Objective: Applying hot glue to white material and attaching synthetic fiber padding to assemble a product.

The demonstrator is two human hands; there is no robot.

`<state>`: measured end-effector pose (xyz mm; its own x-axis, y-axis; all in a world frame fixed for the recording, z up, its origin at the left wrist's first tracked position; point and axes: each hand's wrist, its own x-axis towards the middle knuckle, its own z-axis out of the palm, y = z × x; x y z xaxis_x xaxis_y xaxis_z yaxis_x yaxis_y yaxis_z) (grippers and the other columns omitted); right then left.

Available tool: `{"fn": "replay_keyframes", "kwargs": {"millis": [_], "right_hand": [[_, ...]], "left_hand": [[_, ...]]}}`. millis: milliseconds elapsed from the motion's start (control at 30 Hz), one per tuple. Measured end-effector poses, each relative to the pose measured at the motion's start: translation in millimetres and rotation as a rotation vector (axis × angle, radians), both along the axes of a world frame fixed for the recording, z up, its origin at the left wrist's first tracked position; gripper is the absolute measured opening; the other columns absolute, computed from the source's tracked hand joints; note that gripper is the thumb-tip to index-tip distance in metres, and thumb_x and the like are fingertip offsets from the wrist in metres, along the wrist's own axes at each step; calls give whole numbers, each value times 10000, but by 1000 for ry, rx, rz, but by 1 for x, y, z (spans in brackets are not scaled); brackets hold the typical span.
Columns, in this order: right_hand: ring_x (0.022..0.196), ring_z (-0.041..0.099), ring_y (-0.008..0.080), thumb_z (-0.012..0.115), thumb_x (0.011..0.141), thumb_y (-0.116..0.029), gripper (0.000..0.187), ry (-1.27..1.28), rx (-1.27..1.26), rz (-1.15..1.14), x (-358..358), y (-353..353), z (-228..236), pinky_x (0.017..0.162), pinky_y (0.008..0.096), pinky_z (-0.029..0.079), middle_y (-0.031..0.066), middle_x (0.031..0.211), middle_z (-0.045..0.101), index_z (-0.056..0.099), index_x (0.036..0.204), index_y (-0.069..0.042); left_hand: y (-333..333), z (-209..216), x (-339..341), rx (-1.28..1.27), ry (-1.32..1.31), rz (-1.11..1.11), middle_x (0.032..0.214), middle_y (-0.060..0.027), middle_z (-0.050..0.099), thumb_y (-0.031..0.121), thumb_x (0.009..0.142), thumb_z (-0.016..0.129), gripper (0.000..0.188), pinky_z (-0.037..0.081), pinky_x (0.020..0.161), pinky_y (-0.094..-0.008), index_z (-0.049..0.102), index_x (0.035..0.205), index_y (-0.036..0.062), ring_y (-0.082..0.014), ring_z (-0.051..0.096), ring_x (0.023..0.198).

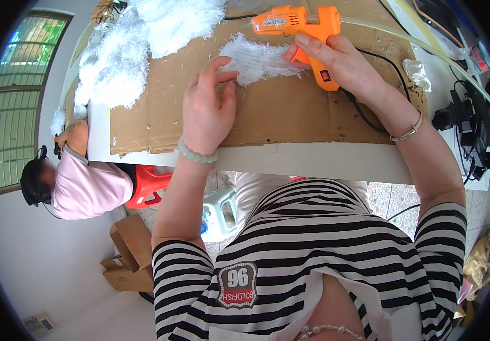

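My right hand (pixel 354 63) is closed round the handle of an orange hot glue gun (pixel 296 21), whose nozzle points left. A clear glue stick (pixel 378 27) runs out of its back end. Below the gun, a small piece of white fluffy fabric (pixel 259 61) lies flat on the cardboard sheet (pixel 290 111). My left hand (pixel 208 105) is beside the left edge of that piece. Its fingers are bent and apart from the thumb, with the fingertips at the fabric's edge; I cannot tell if they press on it.
A heap of white fluffy material (pixel 122 65) covers the cardboard's far left. Black cables and plugs (pixel 469 131) lie at the table's right, near a crumpled clear wrapper (pixel 417 75). Another person in a pink shirt (pixel 88 184) sits at the left by a red stool (pixel 149 186). Cardboard boxes (pixel 131 244) stand below.
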<state>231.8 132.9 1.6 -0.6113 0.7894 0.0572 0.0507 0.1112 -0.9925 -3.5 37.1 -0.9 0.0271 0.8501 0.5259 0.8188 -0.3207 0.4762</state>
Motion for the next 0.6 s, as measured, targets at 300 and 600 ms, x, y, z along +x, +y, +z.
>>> {"fn": "replay_keyframes", "kwargs": {"millis": [300, 600], "right_hand": [[807, 496, 82, 531, 941, -402, 415, 66, -13, -29, 0, 0, -5, 740, 244, 415, -2, 913, 587, 584, 1094, -19], [986, 562, 131, 473, 972, -384, 398, 83, -59, -27, 0, -3, -3, 897, 276, 447, 35, 984, 610, 595, 1048, -13]], "left_hand": [[9, 14, -14, -56, -133, 39, 957, -99, 695, -73, 797, 501, 409, 470, 572, -278, 503, 1183, 61, -186, 622, 679], [32, 13, -33, -62, -168, 54, 945, -110, 682, -46, 777, 567, 374, 497, 751, -359, 554, 1133, 68, -269, 637, 871]]}}
